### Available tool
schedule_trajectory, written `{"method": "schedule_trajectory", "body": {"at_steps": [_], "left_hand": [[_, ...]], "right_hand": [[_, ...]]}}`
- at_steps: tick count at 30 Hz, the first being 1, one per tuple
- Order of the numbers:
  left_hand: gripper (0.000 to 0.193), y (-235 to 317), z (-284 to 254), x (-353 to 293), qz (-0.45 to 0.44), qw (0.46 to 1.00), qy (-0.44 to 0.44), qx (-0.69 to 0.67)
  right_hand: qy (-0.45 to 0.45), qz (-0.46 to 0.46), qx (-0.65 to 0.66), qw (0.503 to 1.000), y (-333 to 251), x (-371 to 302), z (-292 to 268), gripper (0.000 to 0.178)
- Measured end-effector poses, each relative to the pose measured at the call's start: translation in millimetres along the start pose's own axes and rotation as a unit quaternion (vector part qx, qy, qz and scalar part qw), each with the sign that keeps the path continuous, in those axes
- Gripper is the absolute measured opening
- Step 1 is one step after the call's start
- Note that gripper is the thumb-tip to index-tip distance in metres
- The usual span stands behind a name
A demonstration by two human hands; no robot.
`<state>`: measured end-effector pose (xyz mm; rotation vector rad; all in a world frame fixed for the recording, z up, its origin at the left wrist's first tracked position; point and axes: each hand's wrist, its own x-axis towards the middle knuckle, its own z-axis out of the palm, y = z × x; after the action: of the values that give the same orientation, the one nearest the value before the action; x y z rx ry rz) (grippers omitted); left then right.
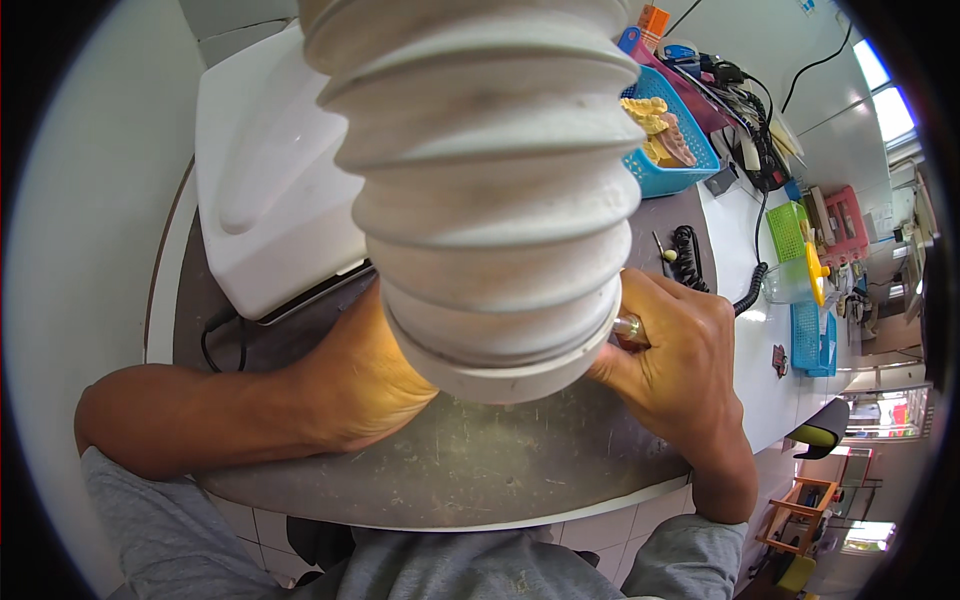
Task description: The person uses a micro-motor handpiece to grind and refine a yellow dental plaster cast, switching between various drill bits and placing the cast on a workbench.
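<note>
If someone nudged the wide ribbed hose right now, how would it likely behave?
The ribbed hose would probably bend rather than stay rigid, since folds run along its visible length. Those ridges may also make it less slippery. Its end collar is likely stiffer, being a smooth, round band without folds.

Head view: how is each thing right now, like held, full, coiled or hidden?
Ridged white hose: hanging down, blocking the view between the hands
Left hand: partly hidden by hose
Right hand: curled around shiny tool
Shiny tool: held, mostly hidden
Blue basket: open-topped, holding dental models
Black cord: coiled
</note>
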<state>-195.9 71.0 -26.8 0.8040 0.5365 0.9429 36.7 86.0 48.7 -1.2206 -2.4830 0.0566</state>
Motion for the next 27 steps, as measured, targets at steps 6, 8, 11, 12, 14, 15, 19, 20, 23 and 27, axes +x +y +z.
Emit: {"method": "schedule_trajectory", "body": {"at_steps": [6, 8, 11, 12, 14, 15, 19, 20, 23, 27], "left_hand": [[0.021, 0, 7, -1, 0.019, 0.999, 0.027, 0.0], [0.022, 2, 7, -1, 0.003, 1.0, 0.019, 0.024], [0.054, 2, 2, -5, -0.025, 1.0, 0.013, 0.009], [0.054, 2, 3, -5, -0.025, 1.0, 0.014, 0.009], [0.022, 3, 6, -6, -0.008, 0.994, 0.031, 0.1], [0.022, 3, 6, -6, -0.008, 0.995, 0.031, 0.1], [0.039, 4, 3, -6, -0.031, 0.996, 0.017, 0.088], [0.059, 3, 1, -6, -0.045, 0.996, 0.024, 0.075], [0.061, 0, 0, -6, -0.054, 0.995, 0.03, 0.078], [0.063, 4, 5, -5, -0.03, 0.999, 0.024, 0.035]], "right_hand": [[-0.001, 0.002, 0.007, 1.0, 0, 0, 1, 0.069], [0.005, 0.003, 0.011, 1.0, 0, -1, 0, 0.069], [0.008, 0.002, 0.013, 1.0, 0, -1, 0, 0.07], [0.008, 0.002, 0.013, 1.0, -1, -1, 0, 0.07], [0.002, -0.002, 0.021, 1.0, -2, 0, 0, 0.07], [0.001, -0.002, 0.021, 1.0, -2, 1, 0, 0.07], [-0.001, -0.015, 0.016, 1.0, -2, 1, 0, 0.071], [0.002, -0.017, 0.015, 1.0, -2, 1, 0, 0.071], [-0.005, -0.016, 0.012, 1.0, -3, 1, -2, 0.07], [0.0, -0.004, 0.004, 1.0, -1, -1, -2, 0.068]]}}
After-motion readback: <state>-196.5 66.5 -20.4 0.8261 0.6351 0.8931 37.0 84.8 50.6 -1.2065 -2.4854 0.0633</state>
